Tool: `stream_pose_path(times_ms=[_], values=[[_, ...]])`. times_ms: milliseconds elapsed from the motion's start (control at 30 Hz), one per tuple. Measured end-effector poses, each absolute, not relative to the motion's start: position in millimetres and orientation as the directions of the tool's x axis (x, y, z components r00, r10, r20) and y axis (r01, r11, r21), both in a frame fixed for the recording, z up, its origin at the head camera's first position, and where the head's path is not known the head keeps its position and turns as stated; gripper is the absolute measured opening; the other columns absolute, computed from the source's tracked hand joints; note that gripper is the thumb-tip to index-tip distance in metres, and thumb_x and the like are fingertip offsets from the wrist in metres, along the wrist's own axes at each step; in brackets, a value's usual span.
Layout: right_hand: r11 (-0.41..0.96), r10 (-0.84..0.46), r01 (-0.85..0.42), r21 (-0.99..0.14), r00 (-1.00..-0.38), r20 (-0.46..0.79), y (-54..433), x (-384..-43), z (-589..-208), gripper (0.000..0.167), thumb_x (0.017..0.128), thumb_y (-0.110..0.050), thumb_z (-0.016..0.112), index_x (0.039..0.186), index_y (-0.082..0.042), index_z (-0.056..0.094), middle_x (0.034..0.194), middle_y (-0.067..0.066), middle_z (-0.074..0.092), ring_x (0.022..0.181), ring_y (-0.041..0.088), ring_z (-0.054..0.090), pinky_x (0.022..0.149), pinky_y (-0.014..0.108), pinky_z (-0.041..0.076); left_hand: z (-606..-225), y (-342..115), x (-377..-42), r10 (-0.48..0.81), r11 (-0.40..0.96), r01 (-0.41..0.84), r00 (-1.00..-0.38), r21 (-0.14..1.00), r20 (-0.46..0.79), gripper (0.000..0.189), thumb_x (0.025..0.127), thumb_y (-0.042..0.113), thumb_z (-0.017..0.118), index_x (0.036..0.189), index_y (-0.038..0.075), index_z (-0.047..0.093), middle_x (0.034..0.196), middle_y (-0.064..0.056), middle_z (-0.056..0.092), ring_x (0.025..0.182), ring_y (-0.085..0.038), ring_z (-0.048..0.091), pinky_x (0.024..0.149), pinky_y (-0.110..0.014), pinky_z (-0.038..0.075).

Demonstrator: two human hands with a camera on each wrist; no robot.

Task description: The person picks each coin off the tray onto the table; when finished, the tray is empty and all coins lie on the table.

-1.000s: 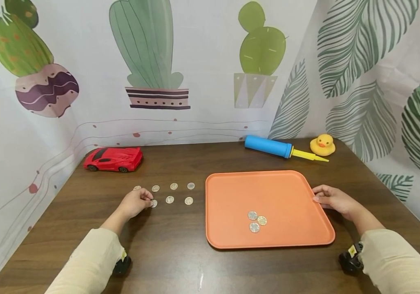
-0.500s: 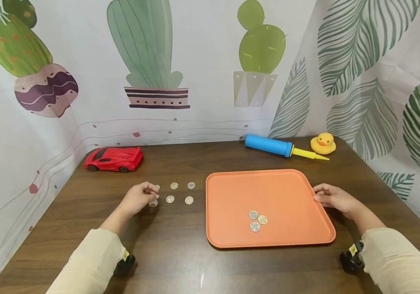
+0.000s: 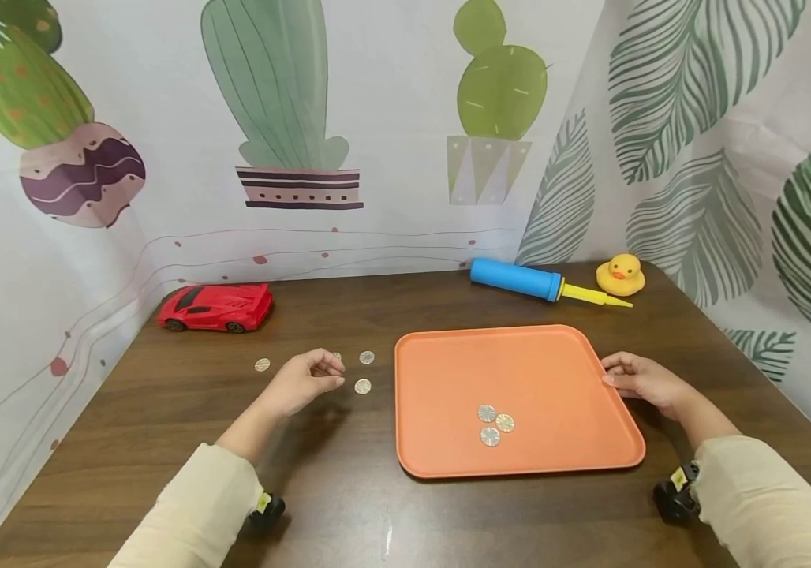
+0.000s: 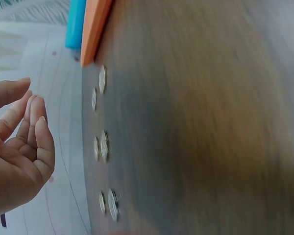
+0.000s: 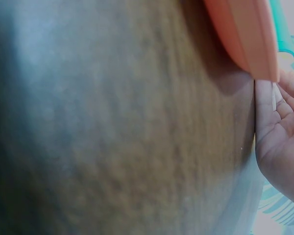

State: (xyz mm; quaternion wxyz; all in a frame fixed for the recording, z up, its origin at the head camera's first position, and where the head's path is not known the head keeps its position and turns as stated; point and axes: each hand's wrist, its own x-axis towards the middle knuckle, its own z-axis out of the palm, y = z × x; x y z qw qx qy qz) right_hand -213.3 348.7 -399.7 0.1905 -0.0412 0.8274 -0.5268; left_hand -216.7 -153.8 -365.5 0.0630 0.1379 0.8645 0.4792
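- Silver and gold round coins (image 3: 363, 386) are lying flat, some left of an orange rectangular tray (image 3: 448, 371), three on its near part.
- The left hand (image 3: 306, 383) is hovering over the left coins, thumb just apart from loosely curving fingers.
- The right hand (image 3: 647, 386) is clamping thumb and fingers on the tray's right rim.
- A brown wood-grain table (image 3: 334, 505) is bearing a red toy car (image 3: 217, 306) far left, a blue-and-yellow pump (image 3: 515, 279) and yellow toy duck (image 3: 621, 276) far right.
- White cactus-and-leaf-printed cloth (image 3: 405, 95) is hanging behind.
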Motion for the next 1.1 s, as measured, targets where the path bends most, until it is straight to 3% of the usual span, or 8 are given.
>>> stream_pose_path(times_ms=[433,867,1000,1100], values=[[0.431,-0.277,0.126,-0.893,-0.924,-0.264,349.2,-214.9,-402.4,0.043,0.088,-0.012,0.049,0.115,0.016,0.031,0.089,0.007,0.051,0.078,0.01,0.055,0.071,0.027,0.046,-360.6,-112.8,-213.6,0.449,0.435,0.242,-0.893,0.867,0.024,0.019,0.076,0.004,0.061,0.092,-0.004,0.055,0.081,-0.006,0.056,0.072,-0.016,0.052,0.065,-0.028,0.042],[0.425,-0.282,0.129,-0.896,-0.922,-0.267,349.9,-215.2,-401.3,0.043,0.088,-0.012,0.049,0.114,0.016,0.031,0.087,0.005,0.051,0.077,0.01,0.055,0.07,0.026,0.046,-365.6,-66.9,-212.5,0.57,0.35,0.336,-0.817,0.875,0.086,0.016,0.074,-0.003,0.059,0.089,-0.007,0.055,0.08,-0.009,0.056,0.07,-0.015,0.052,0.062,-0.023,0.042],[0.42,-0.281,0.133,-0.898,-0.922,-0.268,349.9,-214.7,-400.3,0.043,0.088,-0.011,0.049,0.114,0.017,0.031,0.087,0.005,0.051,0.077,0.01,0.054,0.07,0.026,0.046,-369.2,-53.3,-213.0,0.594,0.365,0.346,-0.801,0.864,0.069,0.017,0.073,-0.002,0.06,0.089,-0.005,0.057,0.078,-0.005,0.057,0.068,-0.013,0.052,0.062,-0.023,0.042],[0.419,-0.274,0.14,-0.897,-0.923,-0.272,349.9,-213.8,-399.4,0.043,0.088,-0.011,0.049,0.114,0.016,0.03,0.087,0.006,0.051,0.077,0.01,0.054,0.07,0.026,0.046,-363.8,-41.7,-207.8,0.61,0.359,0.324,-0.791,0.875,0.043,0.017,0.073,-0.003,0.06,0.089,-0.006,0.056,0.078,-0.009,0.058,0.069,-0.015,0.052,0.061,-0.022,0.041]])
